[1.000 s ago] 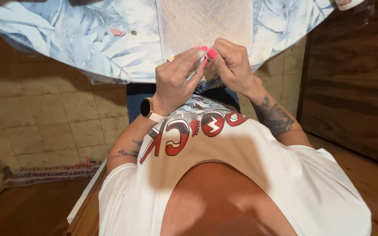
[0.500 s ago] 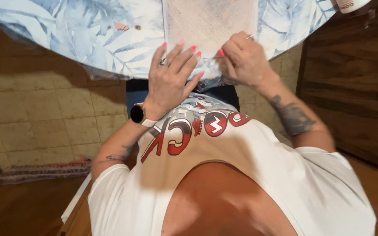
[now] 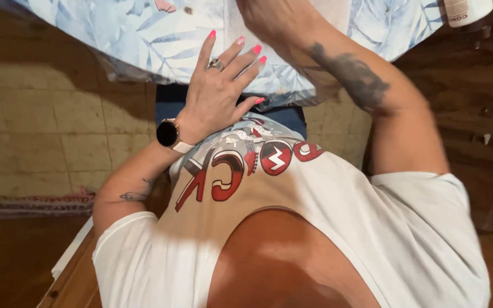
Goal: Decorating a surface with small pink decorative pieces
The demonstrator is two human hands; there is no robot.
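Note:
My left hand lies flat on the near edge of a table covered with a blue leaf-patterned cloth. Its fingers are spread and nothing is in it. It wears a ring, and a round watch sits on the wrist. My right hand stretches forward over the table near a white lace mat. Its fingers are cut off by the top edge of the head view, so what it holds is hidden. The tattooed right forearm crosses the table's edge.
A white bottle stands at the table's far right. A dark wooden cabinet is on the right. Beige floor tiles and a striped rug lie to the left.
Both hands were together at the table's edge, fingertips touching. Now the left hand rests flat on the cloth and the right arm has reached forward over the table.

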